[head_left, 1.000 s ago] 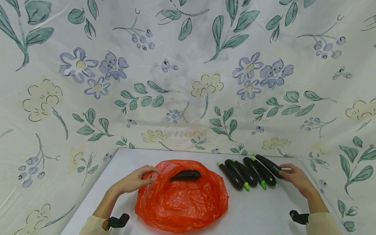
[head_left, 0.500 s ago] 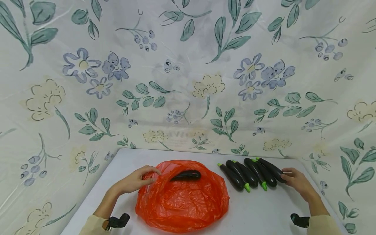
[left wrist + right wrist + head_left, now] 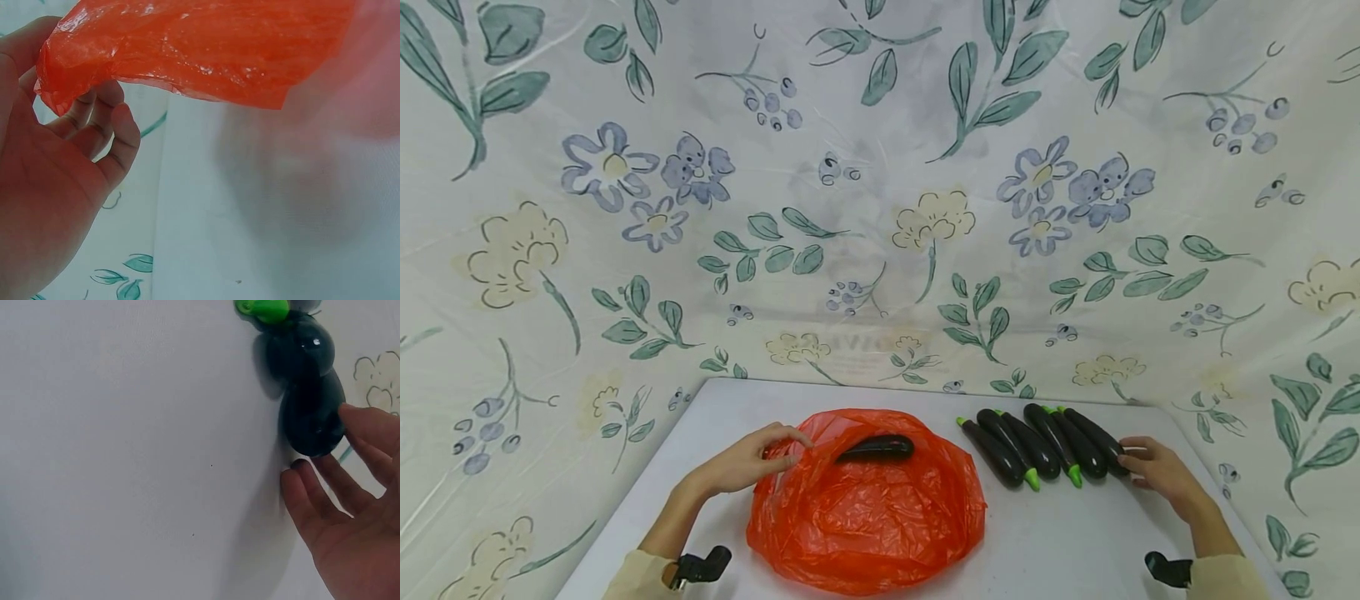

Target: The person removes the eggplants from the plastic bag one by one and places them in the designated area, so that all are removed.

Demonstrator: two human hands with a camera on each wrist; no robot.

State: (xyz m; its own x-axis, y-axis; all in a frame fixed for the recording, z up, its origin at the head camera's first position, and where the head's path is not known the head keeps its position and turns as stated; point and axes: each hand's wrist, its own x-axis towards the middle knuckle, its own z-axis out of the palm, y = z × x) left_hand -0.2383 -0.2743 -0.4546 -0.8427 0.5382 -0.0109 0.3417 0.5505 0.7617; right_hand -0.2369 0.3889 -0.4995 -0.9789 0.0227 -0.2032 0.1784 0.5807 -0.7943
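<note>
My left hand [image 3: 751, 460] pinches the rim of a red plastic bag [image 3: 865, 533], whose mouth gapes on the white table. In the left wrist view, the bag's edge [image 3: 187, 56] passes between thumb and fingers. One dark eggplant [image 3: 880, 447] lies inside, near the far rim. To the bag's right, several eggplants with green stems lie in a slanted row. My right hand [image 3: 1161, 473] is at the near end of the rightmost eggplant [image 3: 1093, 437]. In the right wrist view, one fingertip touches this eggplant's side [image 3: 315, 419], while the other fingers are spread loosely below its rounded end.
A white table [image 3: 1060, 550] carries everything. Behind and beside it hangs a pale sheet [image 3: 880, 250] printed with flowers and leaves. Black wrist mounts [image 3: 700, 567] show at both sleeves.
My right hand has lowered the rightmost eggplant beside the row, swung it in line with its neighbours and loosened its fingers. The left hand and the bag have stayed in place.
</note>
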